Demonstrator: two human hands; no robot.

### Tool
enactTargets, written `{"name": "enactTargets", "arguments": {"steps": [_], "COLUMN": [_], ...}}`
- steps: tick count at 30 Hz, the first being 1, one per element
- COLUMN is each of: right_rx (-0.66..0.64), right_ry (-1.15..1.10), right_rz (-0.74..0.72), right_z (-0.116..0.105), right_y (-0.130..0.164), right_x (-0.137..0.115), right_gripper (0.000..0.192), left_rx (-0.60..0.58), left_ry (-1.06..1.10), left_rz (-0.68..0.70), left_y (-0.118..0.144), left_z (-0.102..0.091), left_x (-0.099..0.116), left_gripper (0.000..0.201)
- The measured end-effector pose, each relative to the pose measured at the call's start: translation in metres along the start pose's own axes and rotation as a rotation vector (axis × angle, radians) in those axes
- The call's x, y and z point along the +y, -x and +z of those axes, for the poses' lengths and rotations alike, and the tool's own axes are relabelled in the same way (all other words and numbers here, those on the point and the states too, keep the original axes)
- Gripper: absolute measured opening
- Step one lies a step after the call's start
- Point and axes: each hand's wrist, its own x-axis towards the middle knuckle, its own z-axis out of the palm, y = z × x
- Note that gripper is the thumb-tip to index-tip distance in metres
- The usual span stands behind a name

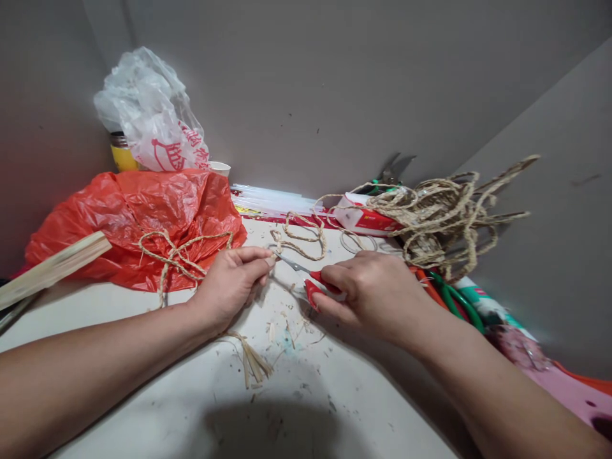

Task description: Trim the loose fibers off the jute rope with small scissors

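My left hand [234,280] is closed in a pinch on a braided straw rope [306,255], near the middle of the table. Part of the rope loops away behind the hand, and another length [184,252] lies over the red plastic bag to the left. My right hand [373,293] grips a pair of scissors [314,290] by its red handles. The metal blades reach left to my left fingertips, right at the rope. Whether they have closed through any fibre is too small to tell. A frayed tuft of straw [255,360] lies below my left hand.
The red plastic bag [143,210] fills the left, with a white plastic bag [153,121] and a yellow container [123,153] behind. Clear sticks [272,199] lie at the back. A rope bundle [444,210] and green-handled tool [459,299] are right. A wooden strip [52,271] juts in left.
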Motion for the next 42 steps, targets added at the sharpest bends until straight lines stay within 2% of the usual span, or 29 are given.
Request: {"name": "enactTargets", "arguments": {"steps": [6,14,21,24,28,30,32,37,42], "right_rx": [-0.067,-0.076,0.021,0.125,0.224,0.219,0.19,0.166,0.36], "right_ry": [-0.072,-0.057,-0.174,-0.443,-1.089,-1.366,-1.578,-1.81,-1.838], "right_rz": [0.059,0.031,0.033,0.157,0.428,0.546,0.593,0.586,0.603], "right_z": [-0.001,-0.002,0.001,0.006,0.012,0.015,0.018,0.017,0.012], "right_y": [-0.002,-0.001,-0.001,-0.003,-0.009,-0.012,-0.013,-0.013,-0.014], "right_x": [-0.004,-0.002,-0.001,-0.002,-0.01,-0.016,-0.021,-0.025,-0.018], "right_gripper": [0.032,0.034,0.032,0.032,0.035,0.031,0.029,0.031,0.025], "left_rx": [0.009,-0.015,-0.019,-0.033,-0.082,-0.129,-0.16,-0.168,-0.205], "left_ry": [-0.059,-0.046,-0.022,0.009,0.027,0.021,0.002,-0.11,-0.158], "left_rz": [-0.001,-0.016,-0.008,-0.013,-0.032,-0.035,-0.027,-0.008,0.031], "left_y": [0.001,0.001,0.001,0.001,0.003,0.005,0.009,0.017,0.015], "left_z": [0.001,-0.001,-0.001,-0.001,0.0,0.001,0.004,0.009,0.007], "left_x": [0.0,-0.004,-0.002,0.001,0.002,0.002,0.002,0.001,0.0], "left_gripper": [0.012,0.013,0.014,0.014,0.015,0.017,0.017,0.024,0.021]}}
